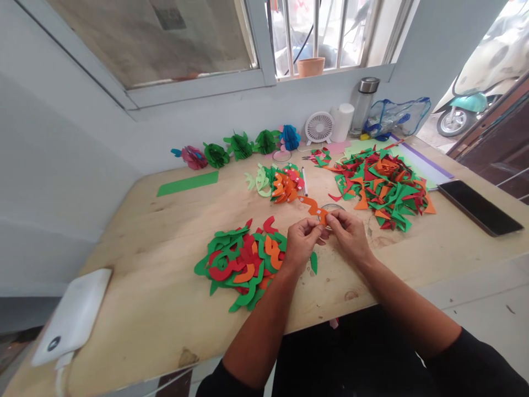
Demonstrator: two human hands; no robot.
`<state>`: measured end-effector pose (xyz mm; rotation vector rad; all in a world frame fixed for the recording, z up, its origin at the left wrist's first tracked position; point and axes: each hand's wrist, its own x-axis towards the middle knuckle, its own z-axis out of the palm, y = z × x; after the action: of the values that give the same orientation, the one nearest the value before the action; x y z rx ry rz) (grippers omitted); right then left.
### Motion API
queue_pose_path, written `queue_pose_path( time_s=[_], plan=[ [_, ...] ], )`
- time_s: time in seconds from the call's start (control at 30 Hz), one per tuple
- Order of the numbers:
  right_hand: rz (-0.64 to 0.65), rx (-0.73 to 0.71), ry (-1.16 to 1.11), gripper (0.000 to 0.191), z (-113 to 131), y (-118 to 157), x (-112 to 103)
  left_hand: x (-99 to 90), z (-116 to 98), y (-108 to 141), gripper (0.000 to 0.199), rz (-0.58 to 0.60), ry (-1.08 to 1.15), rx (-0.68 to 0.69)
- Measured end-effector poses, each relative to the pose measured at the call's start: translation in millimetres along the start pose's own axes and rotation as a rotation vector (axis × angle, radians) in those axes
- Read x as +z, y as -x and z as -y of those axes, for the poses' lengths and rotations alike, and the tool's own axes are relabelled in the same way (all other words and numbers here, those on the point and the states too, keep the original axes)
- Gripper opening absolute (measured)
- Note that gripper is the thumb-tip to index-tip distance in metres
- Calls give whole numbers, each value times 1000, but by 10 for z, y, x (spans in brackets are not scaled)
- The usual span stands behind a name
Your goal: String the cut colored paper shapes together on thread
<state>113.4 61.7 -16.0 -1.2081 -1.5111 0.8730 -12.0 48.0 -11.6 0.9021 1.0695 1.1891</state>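
A wavy orange paper strip [312,205] with small white squares on it reaches forward from between my two hands. The fingertips of my right hand [349,231] pinch its near end. My left hand [303,240] is closed right beside it, thumb and fingers together at the same end; exactly what each fingertip covers is partly hidden. Under and behind the hands a clear round rim [334,208] shows on the table. Left of my left wrist lies a heap of green, red and orange curved paper pieces [243,262]. Just ahead sit orange pieces with white squares [285,186].
A pile of jagged paper scraps [388,187] lies to the right, with a black phone [479,207] beyond it. A pen [305,181] lies near the orange pieces. Folded paper turtles [239,145] and a fan [319,128] line the wall. A white device [74,317] occupies the left corner.
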Motion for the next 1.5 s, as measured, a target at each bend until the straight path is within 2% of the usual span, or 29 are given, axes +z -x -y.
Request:
queue_pose_path(
  time_s=[0.13, 0.33, 0.53, 0.8, 0.93, 1.07, 1.2, 1.33, 1.5],
  plan=[
    [-50, -8, 30, 23, 35, 19, 1, -4, -9, 1, 23, -5, -7, 8],
    [-113, -187, 263, 21, 64, 50, 8, -19, -5, -47, 33, -169, 55, 96],
    [-74, -431, 545, 19, 21, 74, 44, -21, -29, -56, 31, -218, 82, 144],
    [-44, -557, 751, 21, 17, 98, 75, -41, -35, -62, 27, -233, 66, 130],
    [-32, -532, 671, 18, 41, 106, 77, -60, -32, -62, 26, -219, 66, 135],
    [-48, -414, 468, 17, 80, 90, 41, -63, -34, -49, 25, -195, 36, 156],
    [-89, -320, 334, 16, 112, 76, 10, -55, -10, -31, 19, -78, -73, 204],
    [-88, -293, 323, 13, 101, 79, 18, -44, 22, -10, 16, 40, -177, 245],
    [-89, -155, 242, 17, 65, 71, 19, -29, 7, -14, 26, 32, -86, 185]
  ],
)
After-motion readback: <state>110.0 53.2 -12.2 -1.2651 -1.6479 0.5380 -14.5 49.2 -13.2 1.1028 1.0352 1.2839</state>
